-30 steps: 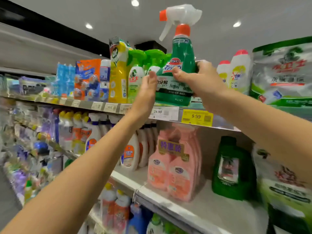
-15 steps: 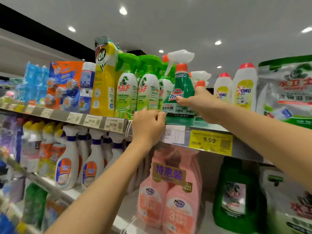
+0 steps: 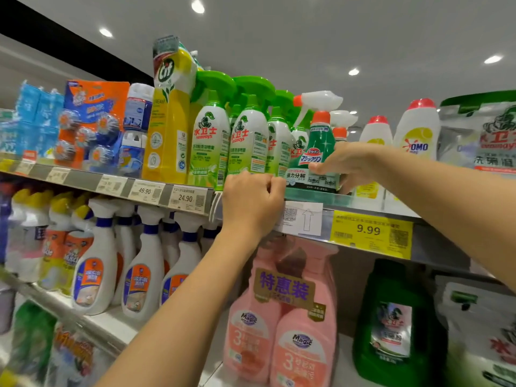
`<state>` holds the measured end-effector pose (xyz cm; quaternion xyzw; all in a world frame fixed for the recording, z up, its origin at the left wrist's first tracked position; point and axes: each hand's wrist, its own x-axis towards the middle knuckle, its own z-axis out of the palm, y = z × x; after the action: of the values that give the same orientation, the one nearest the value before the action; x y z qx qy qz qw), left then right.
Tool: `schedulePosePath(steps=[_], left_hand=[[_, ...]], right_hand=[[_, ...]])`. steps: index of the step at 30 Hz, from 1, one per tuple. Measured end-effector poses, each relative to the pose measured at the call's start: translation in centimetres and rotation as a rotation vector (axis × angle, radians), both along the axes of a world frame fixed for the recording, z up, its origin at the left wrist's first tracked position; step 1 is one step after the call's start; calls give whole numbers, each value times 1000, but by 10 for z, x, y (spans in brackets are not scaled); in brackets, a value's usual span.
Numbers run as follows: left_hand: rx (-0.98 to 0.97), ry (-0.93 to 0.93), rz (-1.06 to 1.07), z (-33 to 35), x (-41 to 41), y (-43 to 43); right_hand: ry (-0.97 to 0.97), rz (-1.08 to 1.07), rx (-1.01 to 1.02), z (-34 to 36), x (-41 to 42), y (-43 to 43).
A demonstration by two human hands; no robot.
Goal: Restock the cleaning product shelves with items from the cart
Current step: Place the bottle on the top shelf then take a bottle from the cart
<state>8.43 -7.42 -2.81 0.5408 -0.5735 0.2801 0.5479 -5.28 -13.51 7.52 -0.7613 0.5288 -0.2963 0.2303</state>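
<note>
Right hand (image 3: 352, 166) grips the green spray bottle (image 3: 317, 148) on the top shelf (image 3: 439, 247); left hand (image 3: 251, 203) curls over its edge.

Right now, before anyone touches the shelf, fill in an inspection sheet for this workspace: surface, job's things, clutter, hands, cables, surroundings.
Surface: top shelf, stocked along its length, price tags on its front edge.
Job's things: dark green spray bottle upright at the shelf front, beside light green spray bottles.
Clutter: yellow bottle, white red-capped bottles, pink bottles one shelf down.
Hands: right hand grips the dark green spray bottle; left hand curled at the shelf's front edge, grip unclear.
Cables: nothing seen.
Surroundings: ceiling lights overhead.
</note>
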Motion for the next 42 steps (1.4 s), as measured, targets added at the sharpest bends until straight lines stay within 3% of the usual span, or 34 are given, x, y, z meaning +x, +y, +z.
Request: schedulePosePath(steps=[5,8,11,19,23,28,32,35,38,42], left_hand=[[5,1,-4,-1,2,-1],[24,-9,4,1,3,0],[31,-14,13,0,3,-2],[13,7,-3,0,3,-3],[43,-10,21,1,1,0],[37,-50,-39,-3,9,1],[-210,168,-170,-15,1,39],[-277,332,-254,-41,-14,89],[-148,432,-297,-96,-32,140],[37,537,-161,-194,-61,220]], right_hand=[[99,-59,51,8,0,-18],[171,-60,-19,5,0,-12],[150,-66,-85,1,0,-9],[150,-106,42,0,6,-28],[155,-75,-234,-3,8,-14],[-15,115,-575,-7,6,41],[-269,460,-806,-47,-13,107],[-392,682,-647,-101,-36,144],[-404,862,-403,-162,-59,175],[-391,1026,116,-263,-91,206]])
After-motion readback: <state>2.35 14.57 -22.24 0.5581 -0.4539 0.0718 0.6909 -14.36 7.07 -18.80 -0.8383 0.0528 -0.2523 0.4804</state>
